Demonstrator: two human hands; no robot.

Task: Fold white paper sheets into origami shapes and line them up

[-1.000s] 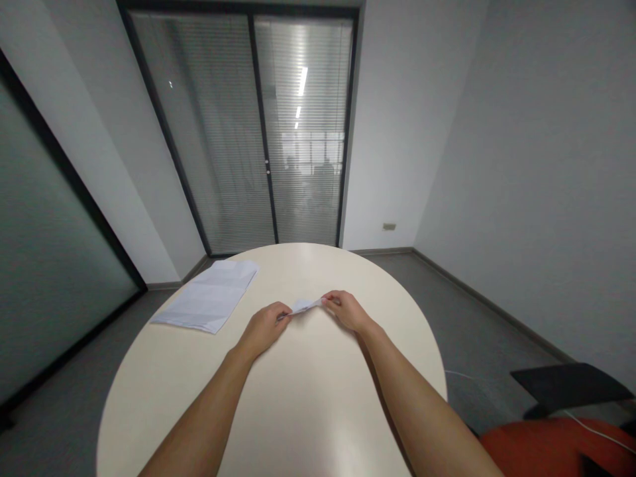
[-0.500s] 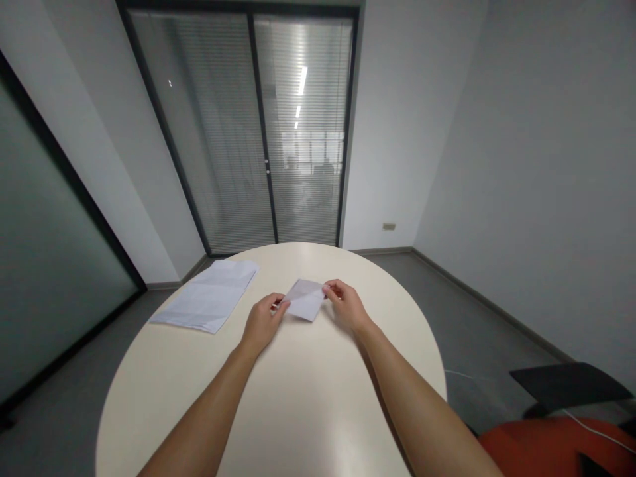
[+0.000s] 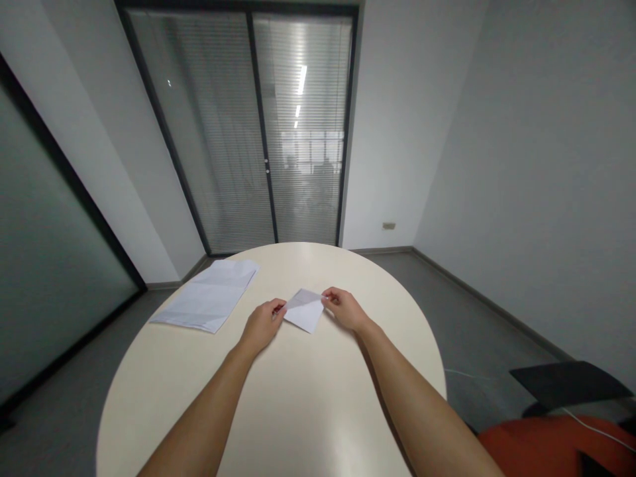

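Observation:
Between my two hands is a small folded piece of white paper (image 3: 304,311), with a crease line running across it and its upper part looking greyer. My left hand (image 3: 264,324) pinches its left corner between thumb and fingers. On the other side, my right hand (image 3: 344,309) grips the right corner the same way. The paper is held low over the round cream table (image 3: 293,397); I cannot tell whether it touches the surface. A stack of larger white paper sheets (image 3: 209,295), creased, lies to the left of my left hand.
A chair with an orange seat (image 3: 541,447) and black backrest (image 3: 571,385) stands at the lower right. Beyond the table's far edge is a glass door (image 3: 303,165) with blinds. A white cable (image 3: 467,375) runs over the floor at the right.
Both hands have moved slightly toward me with the folded paper. The paper is tilted a little differently, and its crease now shows more plainly. The paper stack has not moved.

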